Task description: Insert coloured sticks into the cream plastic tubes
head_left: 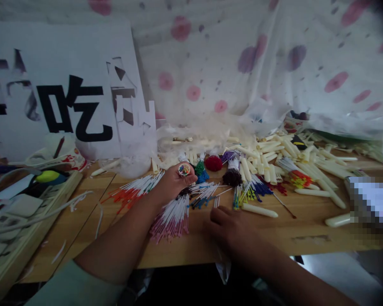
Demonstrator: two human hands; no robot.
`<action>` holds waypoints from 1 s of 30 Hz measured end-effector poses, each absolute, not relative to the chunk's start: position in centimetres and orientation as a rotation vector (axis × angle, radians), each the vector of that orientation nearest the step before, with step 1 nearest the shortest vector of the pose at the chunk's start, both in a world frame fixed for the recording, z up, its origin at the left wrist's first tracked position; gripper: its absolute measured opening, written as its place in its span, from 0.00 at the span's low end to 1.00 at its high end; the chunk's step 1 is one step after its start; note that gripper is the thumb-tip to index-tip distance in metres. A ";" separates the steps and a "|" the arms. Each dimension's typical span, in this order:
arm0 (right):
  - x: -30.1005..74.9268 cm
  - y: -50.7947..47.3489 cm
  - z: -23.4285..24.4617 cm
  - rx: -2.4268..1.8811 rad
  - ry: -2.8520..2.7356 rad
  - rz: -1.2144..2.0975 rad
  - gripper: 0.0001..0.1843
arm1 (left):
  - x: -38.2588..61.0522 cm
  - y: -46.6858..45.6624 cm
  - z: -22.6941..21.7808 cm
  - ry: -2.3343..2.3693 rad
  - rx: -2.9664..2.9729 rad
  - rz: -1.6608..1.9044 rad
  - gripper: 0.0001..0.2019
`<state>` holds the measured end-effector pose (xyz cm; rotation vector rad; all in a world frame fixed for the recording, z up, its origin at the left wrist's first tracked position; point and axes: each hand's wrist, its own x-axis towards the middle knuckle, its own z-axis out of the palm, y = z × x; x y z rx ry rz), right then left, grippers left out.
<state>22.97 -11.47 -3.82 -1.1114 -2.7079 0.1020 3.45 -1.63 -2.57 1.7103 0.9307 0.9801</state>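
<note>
My left hand [170, 182] is closed around a short cream tube [184, 169], whose open end faces me and shows several small coloured tips inside. At the table's front edge, my right hand [231, 227] is low, with its fingers curled down; what they hold, if anything, is hidden. White sticks [217, 201] lie just beyond its fingertips. Between the hands fans a bundle of pink-tipped white sticks [172, 219]. Blue-tipped sticks [204, 195] lie behind it, and orange-tipped ones [127, 190] spread out to the left of my left wrist.
Cream tubes [274, 155] are heaped at the back right, near yellow-tipped sticks [244, 193] and a dark bundle [232, 176]. One loose tube [260, 210] lies right of my right hand. A wooden tray [35, 238] with cables stands left; a phone [370, 204] is at right.
</note>
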 end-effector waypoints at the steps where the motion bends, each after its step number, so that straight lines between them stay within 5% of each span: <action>1: 22.4 -11.6 -4.4 -1.141 -2.718 0.091 0.04 | 3.5 -1.7 -2.5 0.949 1.726 0.984 0.14; 11: 23.4 -11.4 -6.3 -1.137 -2.366 0.174 0.09 | 3.3 -1.2 -2.8 1.013 1.820 1.007 0.13; 16: 30.6 -10.6 -6.8 -1.337 -2.037 -0.068 0.08 | 3.2 -1.1 -2.9 0.995 1.828 1.005 0.13; 30: 35.5 -11.1 -8.7 -1.366 -2.404 0.007 0.13 | 4.1 -2.0 -2.0 0.987 1.858 0.967 0.13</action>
